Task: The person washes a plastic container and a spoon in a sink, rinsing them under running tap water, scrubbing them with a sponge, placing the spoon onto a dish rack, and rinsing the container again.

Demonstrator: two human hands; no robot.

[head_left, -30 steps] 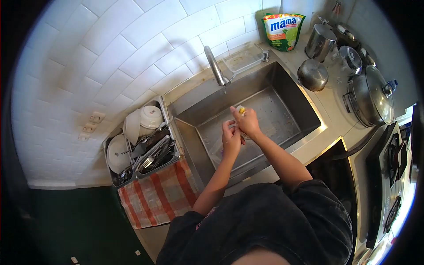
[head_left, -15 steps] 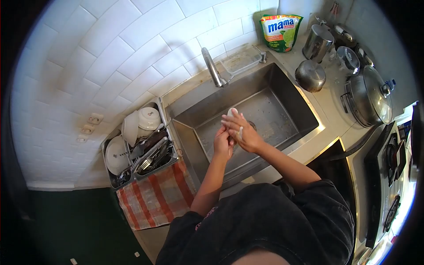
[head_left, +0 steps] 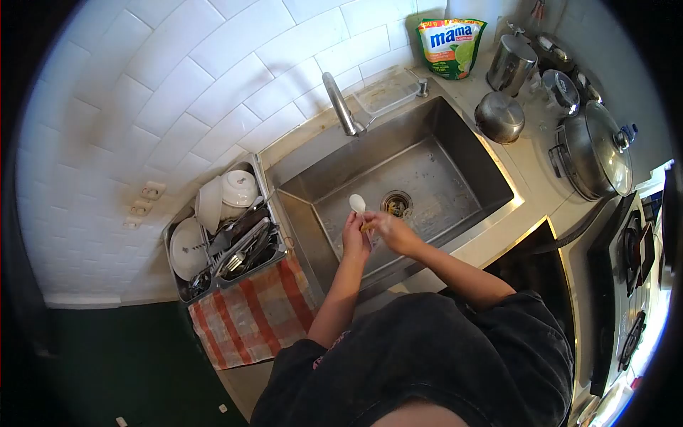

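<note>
White spoon (head_left: 357, 203) held up over the sink (head_left: 473, 153)

In the head view, the person's left hand (head_left: 354, 236) grips the spoon low down, fingers curled in and pinching its handle, so the bowl end stands free of the hand and points away from the body toward the faucet (head_left: 339, 105). The right hand (head_left: 393, 232) is just beside it, blurred, with a yellowish bit (head_left: 368, 226) near its fingertips; I cannot tell whether those fingers pinch that bit or merely lie close to it. Both hands are above the basin, to the left of the drain (head_left: 396, 204), presumably so that drips fall inside.

Left of the sink, a divided metal tray (head_left: 250, 270) sorts its load: a white bowl (head_left: 240, 187) sits upside down, likely to shed water, with a fork (head_left: 234, 263) among the cutlery. A striped cloth (head_left: 245, 313) lies along the tray's near side, perhaps to catch wet. On the right-hand counter a small pot (head_left: 500, 117) rests bottom up near the rim, and the Mama Lemon pouch (head_left: 452, 53) stands against the tiles, apparently propped there to keep upright.
</note>
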